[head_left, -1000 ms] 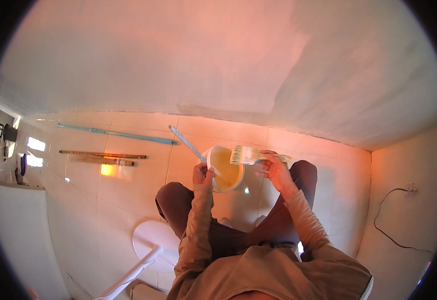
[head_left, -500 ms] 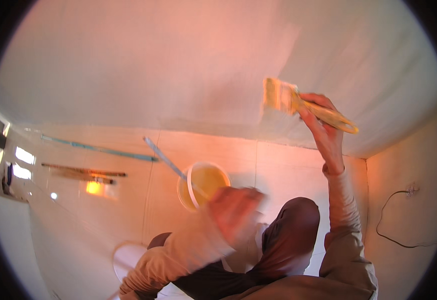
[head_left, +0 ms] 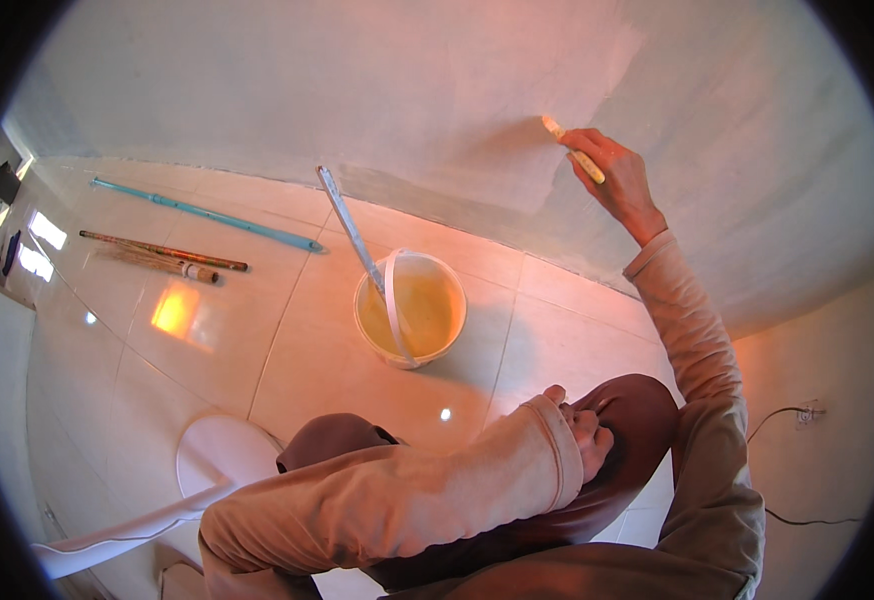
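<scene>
My right hand [head_left: 612, 178] grips a paintbrush [head_left: 584, 163] by its yellowish handle. The brush is turned edge-on, its bristles at the grey-white wall [head_left: 437, 90], beside a darker patch. My left hand [head_left: 587, 438] lies on my right knee with its fingers curled; what they hold, if anything, is hidden. On the tiled floor ahead stands a white bucket [head_left: 457, 325] with yellowish liquid inside and its pale handle raised. A long blue-grey stick [head_left: 350, 225] leans in it, its upper end sticking out over the rim.
To the left, a blue pole [head_left: 207, 212], a thin brown stick [head_left: 162, 248] and a bundle of thin straws or bristles [head_left: 157, 262] lie on the floor. A round white object [head_left: 222, 450] is beside my left knee. A dark cable [head_left: 772, 412] hangs from a right-hand wall socket [head_left: 809, 413].
My right hand has shifted up the wall and turned the brush from broadside to edge-on. My left hand has come down from near the bucket onto my knee. The view has shifted.
</scene>
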A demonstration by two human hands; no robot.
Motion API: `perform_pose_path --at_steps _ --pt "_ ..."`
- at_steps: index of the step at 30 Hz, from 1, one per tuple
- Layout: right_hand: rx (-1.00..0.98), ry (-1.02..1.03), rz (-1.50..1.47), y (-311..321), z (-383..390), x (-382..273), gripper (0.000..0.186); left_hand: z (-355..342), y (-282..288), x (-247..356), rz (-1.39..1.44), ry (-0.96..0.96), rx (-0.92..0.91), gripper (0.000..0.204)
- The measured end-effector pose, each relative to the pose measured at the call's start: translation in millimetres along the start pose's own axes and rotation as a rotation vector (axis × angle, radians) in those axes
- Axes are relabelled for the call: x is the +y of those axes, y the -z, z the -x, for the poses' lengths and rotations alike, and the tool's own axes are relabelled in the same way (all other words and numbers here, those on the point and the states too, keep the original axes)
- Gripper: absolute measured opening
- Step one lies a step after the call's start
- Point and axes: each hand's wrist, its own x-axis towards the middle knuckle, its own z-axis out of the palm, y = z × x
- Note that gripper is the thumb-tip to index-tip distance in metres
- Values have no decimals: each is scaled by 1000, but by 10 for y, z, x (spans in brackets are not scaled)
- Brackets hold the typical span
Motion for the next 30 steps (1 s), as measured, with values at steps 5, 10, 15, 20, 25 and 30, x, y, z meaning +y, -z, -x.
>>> perform_pose_path --at_steps 5,10,15,20,25,30 --pt "182 14 101 262 -150 14 32 77 53 -39 -103 -86 -85 39" --pt "57 -23 -33 7 117 -135 32 95 54 -39 -91 -95 -204 58" --pt "-123 -79 -21 -458 427 -67 32 86 125 -122 -115 -138 -292 68" --pt "0 -77 36 -493 345 -16 35 172 -11 -104 -248 -121 -212 73" --pt "132 -49 56 -354 274 -149 38 240 -180 -69 -256 -102 -169 74" --pt "-135 -60 -36 -849 685 -159 40 247 -263 -83 -246 -76 -112 57"
